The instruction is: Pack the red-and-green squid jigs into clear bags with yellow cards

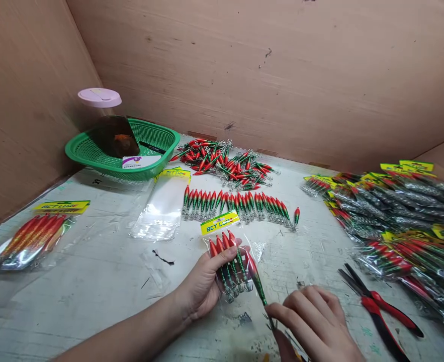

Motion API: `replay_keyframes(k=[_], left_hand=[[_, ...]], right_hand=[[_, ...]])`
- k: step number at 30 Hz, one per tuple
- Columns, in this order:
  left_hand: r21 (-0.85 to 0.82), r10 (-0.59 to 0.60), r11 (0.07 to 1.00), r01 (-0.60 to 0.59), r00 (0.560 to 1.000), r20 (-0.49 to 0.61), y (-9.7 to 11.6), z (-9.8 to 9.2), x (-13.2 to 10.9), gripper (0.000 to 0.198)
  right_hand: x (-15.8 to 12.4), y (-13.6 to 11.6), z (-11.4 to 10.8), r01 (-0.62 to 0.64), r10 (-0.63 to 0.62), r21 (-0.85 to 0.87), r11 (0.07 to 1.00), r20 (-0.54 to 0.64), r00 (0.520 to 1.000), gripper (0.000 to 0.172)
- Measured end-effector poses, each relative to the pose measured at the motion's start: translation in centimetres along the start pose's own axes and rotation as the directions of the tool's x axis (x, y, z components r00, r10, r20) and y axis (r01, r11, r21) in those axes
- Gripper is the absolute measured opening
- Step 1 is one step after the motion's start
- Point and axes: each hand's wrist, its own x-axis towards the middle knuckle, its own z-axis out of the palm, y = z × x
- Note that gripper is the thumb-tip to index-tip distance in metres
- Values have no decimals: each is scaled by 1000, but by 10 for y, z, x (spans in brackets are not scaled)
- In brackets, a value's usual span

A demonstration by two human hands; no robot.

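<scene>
My left hand (210,274) is closed round a clear plastic bag with a yellow "BCT LURE" header (220,223); its thumb presses on the front. Several red and green lures (230,266) lie side by side in the bag, red ends towards the header. To the right, my right hand (312,322) pinches one more red and green lure (258,284) by its hooked end. That lure slants up-left, its red tip at the right side of the bag; whether the tip is inside is unclear.
Beyond my hands lie a row of lures (240,203) and a loose pile (222,163). Flat bags (161,206) and a green basket (157,131) are at back left, a filled bag (36,236) at far left. Scissors (376,301) and filled bags (395,201) lie right.
</scene>
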Motion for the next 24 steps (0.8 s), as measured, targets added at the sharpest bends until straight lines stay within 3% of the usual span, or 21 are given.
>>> replay_keyframes(k=[2, 6, 12, 17, 24], left_hand=[[7, 25, 1000, -25, 1000, 1, 0, 2, -1, 27], [6, 36, 999, -35, 999, -14, 0, 4, -3, 26], [64, 33, 997, -32, 999, -3, -1, 3, -4, 22], [82, 36, 996, -36, 999, 5, -1, 2, -5, 20], [68, 19, 997, -21, 1000, 24, -1, 3, -6, 14]], right_hand=[[1, 3, 2, 40, -40, -36, 999, 4, 999, 19], [1, 1, 3, 2, -2, -27, 1000, -34, 999, 24], [3, -3, 4, -91, 103, 100, 991, -121, 987, 14], [3, -6, 8, -88, 104, 111, 990, -142, 984, 16], [2, -10, 12, -184, 217, 174, 967, -194, 957, 15]])
